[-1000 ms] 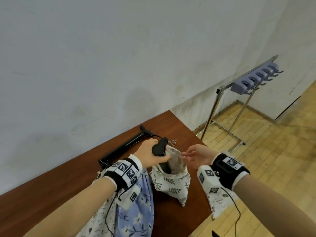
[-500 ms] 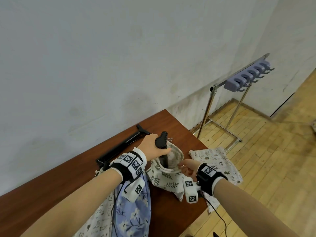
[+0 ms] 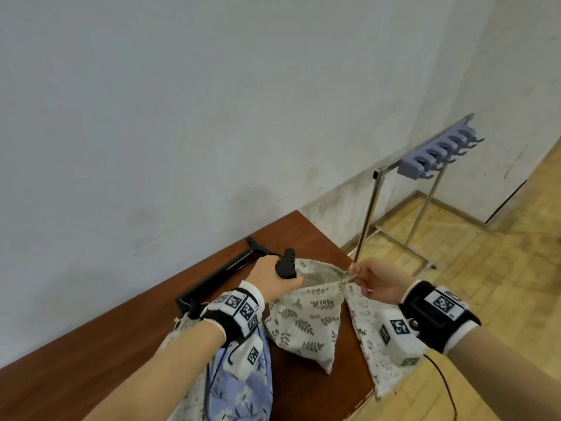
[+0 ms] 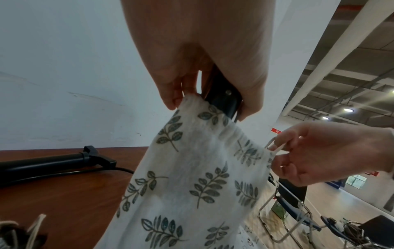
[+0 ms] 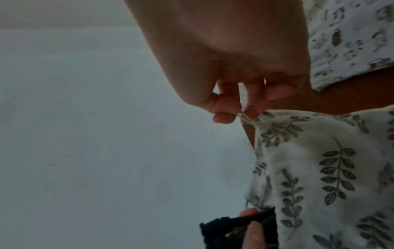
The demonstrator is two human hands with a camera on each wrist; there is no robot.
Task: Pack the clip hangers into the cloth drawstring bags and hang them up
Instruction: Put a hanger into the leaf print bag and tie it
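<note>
Leaf-print bag, one of four: left hand grips black hanger, right hand pinches drawstring

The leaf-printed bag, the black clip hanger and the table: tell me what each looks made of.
Leaf-printed drawstring bag: soft, matt woven cloth, probably cotton; it gathers and sags into folds, and its weave shows in the left wrist view.
Black clip hanger: seemingly hard moulded plastic with a slight sheen; a small metal rivet shows in the left wrist view.
Reddish-brown table: wood or wood-look laminate, smooth, with grain streaks.
</note>
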